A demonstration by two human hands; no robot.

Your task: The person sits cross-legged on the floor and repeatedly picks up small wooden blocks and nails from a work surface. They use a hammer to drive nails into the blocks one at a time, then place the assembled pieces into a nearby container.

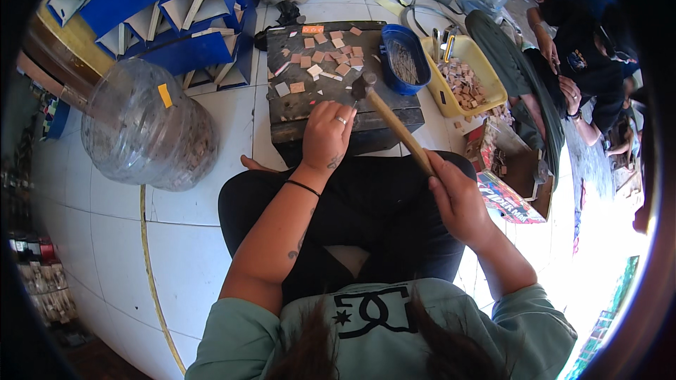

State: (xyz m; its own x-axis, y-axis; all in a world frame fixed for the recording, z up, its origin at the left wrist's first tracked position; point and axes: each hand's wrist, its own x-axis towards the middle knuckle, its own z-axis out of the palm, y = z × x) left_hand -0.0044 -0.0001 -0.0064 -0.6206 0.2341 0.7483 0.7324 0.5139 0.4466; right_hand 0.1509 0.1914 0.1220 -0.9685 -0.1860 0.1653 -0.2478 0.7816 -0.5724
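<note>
Right hand nearest, clenched round the lower end of a wooden-handled hammer with a dark metal head; shaft slanting up and left, head poised just above the block. Judged head-heavy and stiff; the grip low on the handle gives swing, the smooth wood perhaps slippery in a damp palm.

Left hand resting on the near edge of the dark, scuffed block serving as table, fingers curled down to the surface just below the hammer head; whether pinching anything, cannot tell. Ring on one finger, black band at the wrist.

Beyond the fingers, small flat square pieces, tan and pinkish, scattered over the block top. Judged light, thin, rigid, probably easy to scatter; best pinched by the edges.

Farther right, blue oval plastic tub of thin metal nails, then yellow plastic tray of more squares. Left, clear plastic water jug on its side on the white tiled floor. Another seated person at far right.
</note>
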